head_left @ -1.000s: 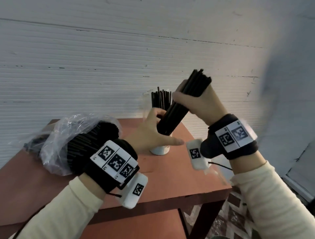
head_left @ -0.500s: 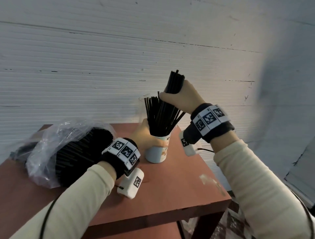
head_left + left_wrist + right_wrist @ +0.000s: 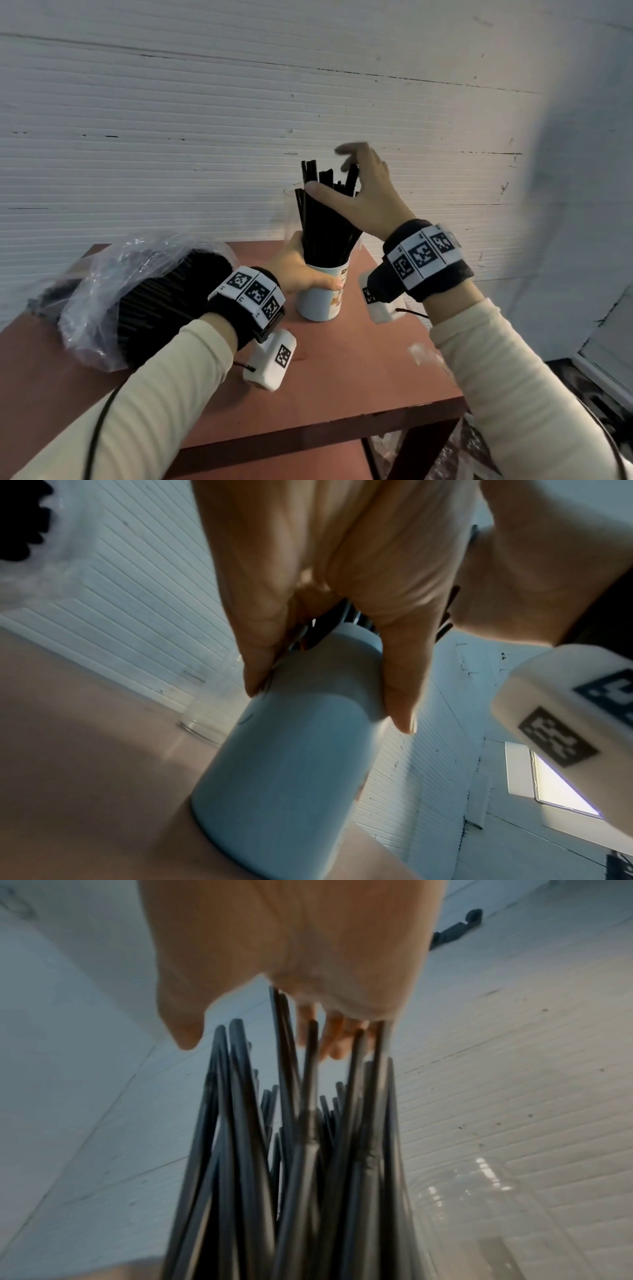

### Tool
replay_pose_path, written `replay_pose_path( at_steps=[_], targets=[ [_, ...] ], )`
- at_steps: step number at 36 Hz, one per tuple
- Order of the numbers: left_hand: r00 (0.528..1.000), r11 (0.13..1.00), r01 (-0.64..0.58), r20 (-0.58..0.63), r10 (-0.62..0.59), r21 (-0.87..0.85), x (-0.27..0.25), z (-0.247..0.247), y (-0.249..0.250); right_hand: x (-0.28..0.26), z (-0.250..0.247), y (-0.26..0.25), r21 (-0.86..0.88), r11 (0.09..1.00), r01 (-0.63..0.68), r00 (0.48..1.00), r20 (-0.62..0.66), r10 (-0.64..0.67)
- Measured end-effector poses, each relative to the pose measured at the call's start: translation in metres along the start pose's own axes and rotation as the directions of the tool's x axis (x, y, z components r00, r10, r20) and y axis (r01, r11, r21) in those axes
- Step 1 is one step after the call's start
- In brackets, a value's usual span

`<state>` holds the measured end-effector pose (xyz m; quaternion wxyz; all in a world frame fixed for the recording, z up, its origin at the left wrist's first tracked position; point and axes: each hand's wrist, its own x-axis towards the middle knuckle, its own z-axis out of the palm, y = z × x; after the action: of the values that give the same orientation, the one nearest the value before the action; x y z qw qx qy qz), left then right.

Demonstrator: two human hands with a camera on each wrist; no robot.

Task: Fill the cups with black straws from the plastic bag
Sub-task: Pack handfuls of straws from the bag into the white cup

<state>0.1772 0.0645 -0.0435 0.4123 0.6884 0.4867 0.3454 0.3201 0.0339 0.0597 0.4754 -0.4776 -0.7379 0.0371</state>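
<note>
Upright, straws (image 3: 325, 219) in cup (image 3: 320, 294), left hand (image 3: 294, 270) gripping cup, right hand (image 3: 366, 195) spread above

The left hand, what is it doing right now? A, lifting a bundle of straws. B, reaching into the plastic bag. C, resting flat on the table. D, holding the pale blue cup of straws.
D: the left hand wraps its fingers and thumb round the pale blue cup, which stands on the table holding black straws.

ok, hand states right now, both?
Left hand: grips the cup.
Right hand: open, fingers spread over the straws in the cup, gripping none.
</note>
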Motion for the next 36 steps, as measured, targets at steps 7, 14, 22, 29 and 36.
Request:
replay_pose_path(
  at_steps=[7,14,22,29,36],
  targets=[
    [1.000,1.000,-0.001,0.024,0.001,0.025,-0.005,-0.001,0.007,0.000,0.006,-0.002,-0.108,0.943,0.315,0.949,0.012,-0.316],
    [1.000,0.998,0.016,-0.015,-0.015,0.064,-0.006,-0.001,0.009,-0.004,0.011,0.007,-0.248,0.923,0.295,0.952,0.154,-0.263],
    [1.000,0.999,0.016,0.011,-0.017,0.050,-0.008,-0.001,0.009,-0.001,0.011,-0.003,-0.401,0.837,0.372,0.922,0.267,-0.282],
    [0.998,0.996,0.058,0.036,-0.060,0.067,0.007,-0.004,-0.004,-0.007,0.008,-0.008,-0.341,0.891,0.301,0.948,0.208,-0.240],
    [0.990,0.988,0.126,0.053,-0.131,0.090,-0.029,-0.013,0.019,-0.016,0.002,-0.018,-0.353,0.907,0.230,0.960,0.234,-0.152]
  ],
)
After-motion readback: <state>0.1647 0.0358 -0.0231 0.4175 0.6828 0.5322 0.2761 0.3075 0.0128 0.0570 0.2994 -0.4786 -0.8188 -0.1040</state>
